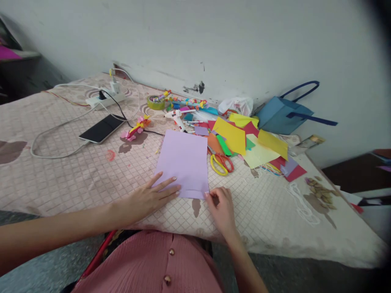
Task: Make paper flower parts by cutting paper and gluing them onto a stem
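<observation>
A sheet of lilac paper [185, 158] lies on the patterned tablecloth in front of me. Along its near edge runs a narrow folded strip. My left hand [152, 197] rests on the sheet's lower left part, fingers stretched out and spread. At the lower right corner, my right hand [221, 205] pinches the paper's edge between thumb and forefinger. Scissors [221, 163] with yellow and red handles lie just right of the sheet. A white glue gun [177, 119] sits beyond its far edge.
Coloured paper pieces [232, 136] pile up at the right, before a blue bag [284, 114]. A phone-like black device [102, 128], cables and a white power strip [105, 99] occupy the left. White string [302, 205] lies near the right edge. A wall stands behind the table.
</observation>
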Action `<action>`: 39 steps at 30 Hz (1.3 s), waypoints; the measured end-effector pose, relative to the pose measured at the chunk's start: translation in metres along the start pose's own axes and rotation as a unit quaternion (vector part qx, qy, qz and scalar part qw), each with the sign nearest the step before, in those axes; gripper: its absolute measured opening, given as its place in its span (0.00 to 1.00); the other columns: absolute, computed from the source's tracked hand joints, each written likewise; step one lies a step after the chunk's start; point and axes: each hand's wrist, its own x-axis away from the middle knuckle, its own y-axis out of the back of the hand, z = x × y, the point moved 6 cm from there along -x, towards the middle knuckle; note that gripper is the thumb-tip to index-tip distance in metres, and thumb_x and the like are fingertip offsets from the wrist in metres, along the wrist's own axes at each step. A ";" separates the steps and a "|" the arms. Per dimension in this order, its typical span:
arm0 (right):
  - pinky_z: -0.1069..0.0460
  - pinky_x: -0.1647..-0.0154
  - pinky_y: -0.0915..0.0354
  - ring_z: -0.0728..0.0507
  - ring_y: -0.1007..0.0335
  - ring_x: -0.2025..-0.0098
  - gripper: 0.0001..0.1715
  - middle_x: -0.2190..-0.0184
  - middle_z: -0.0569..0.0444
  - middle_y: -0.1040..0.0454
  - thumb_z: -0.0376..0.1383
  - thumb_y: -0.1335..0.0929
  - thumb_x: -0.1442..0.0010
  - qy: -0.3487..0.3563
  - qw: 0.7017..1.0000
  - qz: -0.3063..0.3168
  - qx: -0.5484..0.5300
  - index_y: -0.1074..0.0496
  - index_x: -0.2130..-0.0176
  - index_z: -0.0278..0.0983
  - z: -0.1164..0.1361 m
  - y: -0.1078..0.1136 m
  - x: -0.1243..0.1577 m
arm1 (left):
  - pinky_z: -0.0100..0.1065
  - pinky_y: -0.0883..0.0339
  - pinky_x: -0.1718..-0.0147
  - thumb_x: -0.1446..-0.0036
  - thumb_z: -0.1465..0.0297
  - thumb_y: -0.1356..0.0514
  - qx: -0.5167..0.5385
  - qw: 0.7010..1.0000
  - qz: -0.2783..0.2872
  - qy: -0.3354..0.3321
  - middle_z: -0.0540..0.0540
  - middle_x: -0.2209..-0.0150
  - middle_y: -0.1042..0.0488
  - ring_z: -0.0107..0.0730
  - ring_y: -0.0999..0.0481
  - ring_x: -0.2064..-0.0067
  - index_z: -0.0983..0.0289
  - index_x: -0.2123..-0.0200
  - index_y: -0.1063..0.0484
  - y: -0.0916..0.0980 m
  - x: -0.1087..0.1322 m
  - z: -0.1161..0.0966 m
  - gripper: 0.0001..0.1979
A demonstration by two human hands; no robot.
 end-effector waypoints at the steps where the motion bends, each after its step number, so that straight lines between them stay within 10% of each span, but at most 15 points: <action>1: 0.45 0.61 0.38 0.42 0.38 0.62 0.05 0.69 0.51 0.34 0.35 0.37 0.41 0.009 1.000 -0.024 -0.015 0.35 0.69 0.38 0.005 0.004 0.002 | 0.52 0.60 0.37 0.48 0.77 0.43 -0.001 1.000 0.000 0.003 0.50 0.38 0.43 0.40 0.55 0.34 0.53 0.39 0.47 0.001 0.000 -0.001 0.34; 4: 0.41 0.52 0.37 0.39 0.37 0.52 0.11 0.57 0.46 0.33 0.31 0.38 0.41 0.072 0.994 -0.057 -0.055 0.33 0.57 0.38 0.031 0.009 0.013 | 0.52 0.58 0.37 0.48 0.79 0.44 -0.019 1.000 0.001 0.013 0.49 0.38 0.43 0.39 0.55 0.34 0.52 0.39 0.48 -0.001 -0.001 -0.001 0.35; 13: 0.36 0.37 0.50 0.37 0.63 0.34 0.35 0.35 0.40 0.54 0.33 0.40 0.38 0.230 0.949 0.212 0.048 0.54 0.36 0.27 0.094 -0.050 0.041 | 0.53 0.60 0.37 0.48 0.76 0.43 -0.033 0.999 0.000 0.009 0.51 0.38 0.42 0.41 0.57 0.34 0.56 0.40 0.45 -0.016 0.002 0.000 0.32; 25: 0.36 0.38 0.50 0.36 0.64 0.34 0.37 0.36 0.39 0.53 0.37 0.39 0.38 0.207 0.951 0.196 0.116 0.55 0.35 0.27 0.074 -0.047 0.050 | 0.52 0.61 0.37 0.48 0.72 0.42 -0.046 0.999 0.004 0.023 0.52 0.36 0.47 0.40 0.53 0.34 0.55 0.38 0.49 -0.015 0.009 -0.002 0.34; 31: 0.35 0.39 0.49 0.37 0.61 0.34 0.38 0.35 0.42 0.54 0.37 0.42 0.36 0.162 0.962 0.164 0.148 0.66 0.34 0.32 0.036 -0.026 0.059 | 0.52 0.63 0.37 0.46 0.53 0.45 -0.095 0.993 0.025 0.065 0.55 0.36 0.49 0.44 0.55 0.34 0.61 0.37 0.50 -0.015 0.036 0.003 0.37; 39: 0.36 0.38 0.51 0.38 0.59 0.34 0.37 0.35 0.46 0.53 0.36 0.43 0.35 0.150 0.966 0.154 0.141 0.66 0.34 0.36 0.019 -0.020 0.061 | 0.47 0.58 0.38 0.43 0.70 0.49 -0.085 0.982 -0.005 0.170 0.53 0.35 0.50 0.41 0.54 0.35 0.60 0.35 0.58 -0.008 0.076 0.014 0.33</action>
